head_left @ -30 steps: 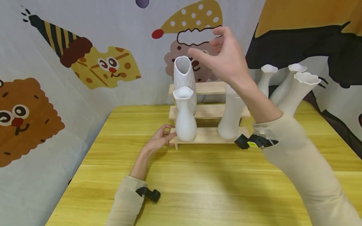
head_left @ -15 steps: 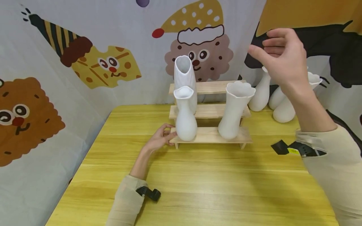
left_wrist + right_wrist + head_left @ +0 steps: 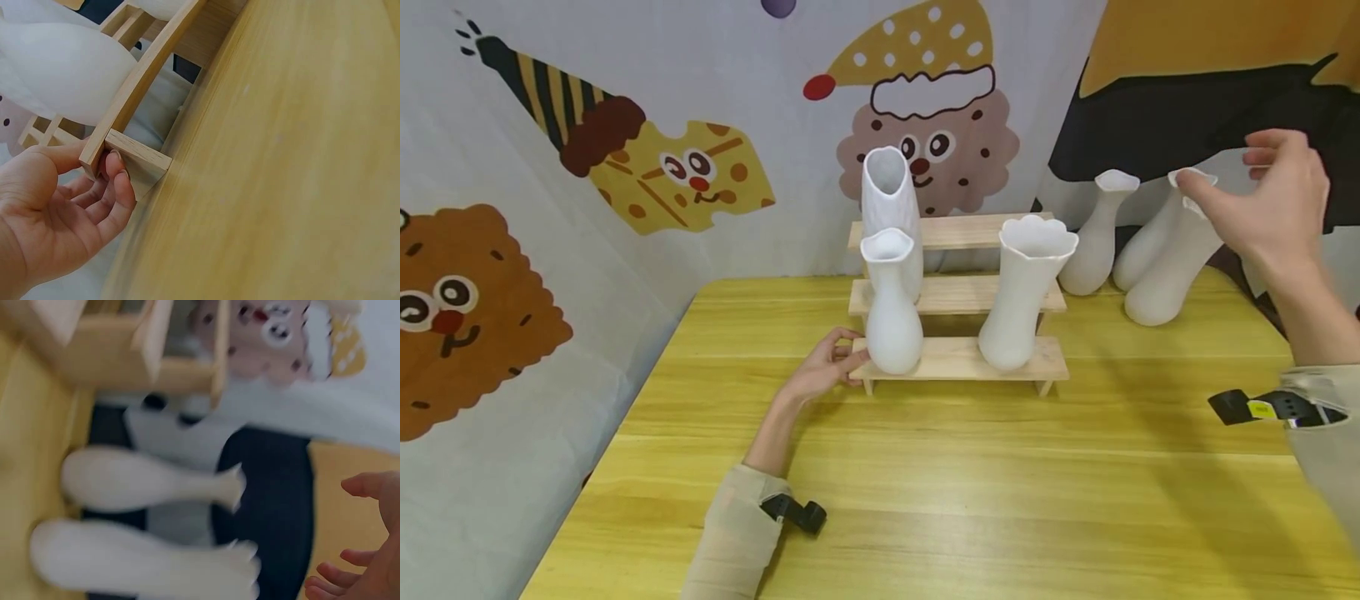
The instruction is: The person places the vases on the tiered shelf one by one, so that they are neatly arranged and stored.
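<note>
My left hand (image 3: 820, 371) grips the left end of the lowest step of a three-tier wooden display stand (image 3: 951, 358); the left wrist view shows thumb and fingers around the board's corner (image 3: 94, 159). On that step stand a narrow-necked white vase (image 3: 893, 333) at left and a wide vase with a scalloped rim (image 3: 1011, 321) at right. Behind the narrow one rises a white vase with a slanted mouth (image 3: 887, 200). My right hand (image 3: 1273, 208) is empty, thumb and fingers spread, overlapping the rim of a scalloped vase (image 3: 1165, 279) on the table's right.
Beside that scalloped vase stand a slim flared vase (image 3: 1092, 250) and another white vase (image 3: 1150, 237), partly hidden. A printed cartoon cloth (image 3: 790, 242) hangs close behind the wooden table (image 3: 925, 500).
My right hand has moved right and lower, from above the stand to the vases on the right, uncovering the scalloped vase on the stand. My left hand has stayed at the stand.
</note>
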A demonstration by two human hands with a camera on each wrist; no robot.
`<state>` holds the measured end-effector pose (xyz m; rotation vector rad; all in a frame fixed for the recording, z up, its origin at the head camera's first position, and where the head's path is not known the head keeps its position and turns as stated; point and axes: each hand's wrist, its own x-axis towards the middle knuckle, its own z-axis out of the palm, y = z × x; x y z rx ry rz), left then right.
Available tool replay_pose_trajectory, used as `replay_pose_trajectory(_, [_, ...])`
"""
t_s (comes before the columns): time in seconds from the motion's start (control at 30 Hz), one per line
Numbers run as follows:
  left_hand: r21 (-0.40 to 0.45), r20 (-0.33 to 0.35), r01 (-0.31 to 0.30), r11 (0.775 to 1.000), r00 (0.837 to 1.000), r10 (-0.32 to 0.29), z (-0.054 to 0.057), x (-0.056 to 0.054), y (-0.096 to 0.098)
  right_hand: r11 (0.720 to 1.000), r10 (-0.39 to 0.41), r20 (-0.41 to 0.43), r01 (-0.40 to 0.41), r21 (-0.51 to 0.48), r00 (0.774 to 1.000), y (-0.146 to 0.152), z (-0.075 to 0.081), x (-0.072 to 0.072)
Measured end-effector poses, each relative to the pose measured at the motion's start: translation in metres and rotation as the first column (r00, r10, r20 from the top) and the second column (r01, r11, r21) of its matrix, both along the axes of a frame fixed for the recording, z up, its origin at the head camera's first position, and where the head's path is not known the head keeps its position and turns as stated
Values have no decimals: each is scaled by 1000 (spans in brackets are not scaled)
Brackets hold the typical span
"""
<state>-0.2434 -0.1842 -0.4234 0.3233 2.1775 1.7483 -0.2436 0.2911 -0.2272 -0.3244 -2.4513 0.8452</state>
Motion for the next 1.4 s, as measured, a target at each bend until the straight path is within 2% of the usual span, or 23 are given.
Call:
replay_pose_trajectory(0.13, [2, 3, -1, 1000, 1000, 1, -2, 0, -1, 999, -22, 114, 26, -30, 993, 27, -18, -8])
replay_pose_trajectory(0.27, [3, 6, -7, 1000, 1000, 7, -4, 0, -2, 995, -21, 230, 42, -86, 973, 45, -34, -14])
replay_pose_trajectory(0.43, [8, 10, -10, 1000, 1000, 9, -4, 2, -2, 992, -8, 276, 43, -120, 961, 54, -46, -26])
replay_pose_trajectory(0.73, [6, 11, -12, 1000, 1000, 12, -3, 0, -2, 992, 6, 269, 29, -124, 963, 58, -55, -37])
replay_pose_trajectory(1.03, [7, -6, -3, 1000, 1000, 3, -3, -1, -1, 981, -79, 235, 118, -157, 969, 56, -58, -37])
replay_pose_trajectory(1.23, [11, -6, 0, 1000, 1000, 0, -4, -2, 0, 984, -100, 158, 121, -132, 982, 55, -59, -34])
replay_pose_trajectory(1.4, [20, -12, -5, 1000, 1000, 5, -3, -2, -1, 988, -102, 66, 109, -109, 993, 43, -49, -27])
